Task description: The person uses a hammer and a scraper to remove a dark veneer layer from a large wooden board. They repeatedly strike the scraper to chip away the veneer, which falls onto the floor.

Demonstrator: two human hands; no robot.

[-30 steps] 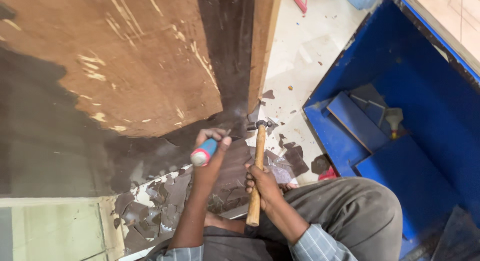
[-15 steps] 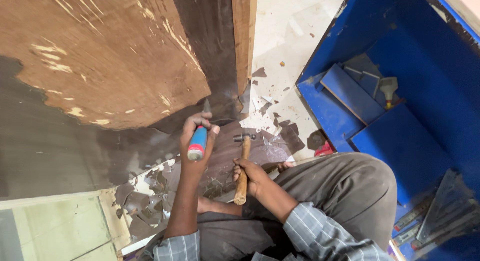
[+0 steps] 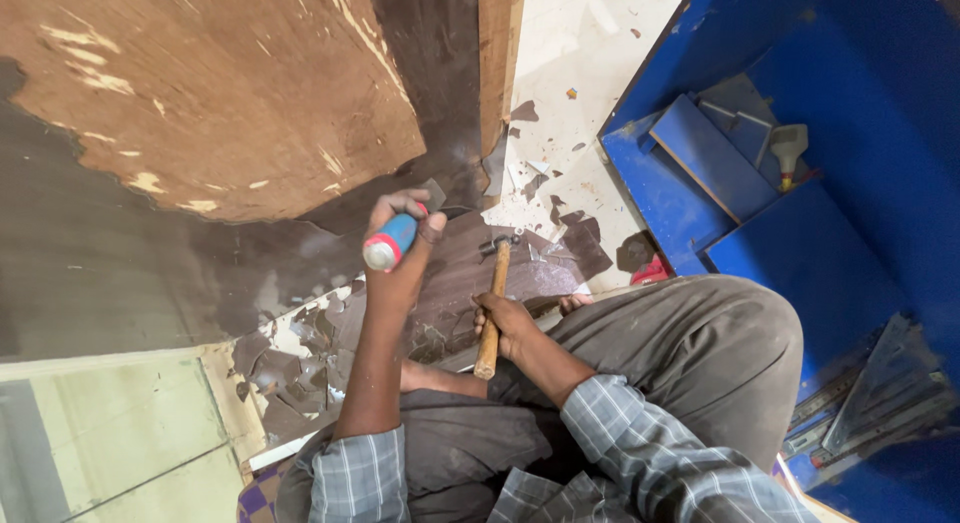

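Observation:
My left hand (image 3: 402,231) grips a chisel-like tool with a blue and red handle (image 3: 388,242), its tip pressed against the dark laminate on a brown wooden board (image 3: 200,93). My right hand (image 3: 505,318) holds a hammer with a wooden handle (image 3: 493,298); its metal head (image 3: 497,245) hangs low, to the right of the tool. Dark laminate (image 3: 90,263) still covers the lower part of the board. Broken dark laminate chips (image 3: 290,368) lie below my left hand.
A blue cabinet (image 3: 800,183) stands at the right with a scraper (image 3: 787,148) on its shelf. A wooden edge strip (image 3: 498,53) runs up beside a pale floor (image 3: 580,73) strewn with chips. My bent knee in grey trousers (image 3: 700,353) fills the lower right.
The hammer head has dropped away from the tool's end and sits lower. My left hand keeps the tool on the laminate. The view has shifted slightly left.

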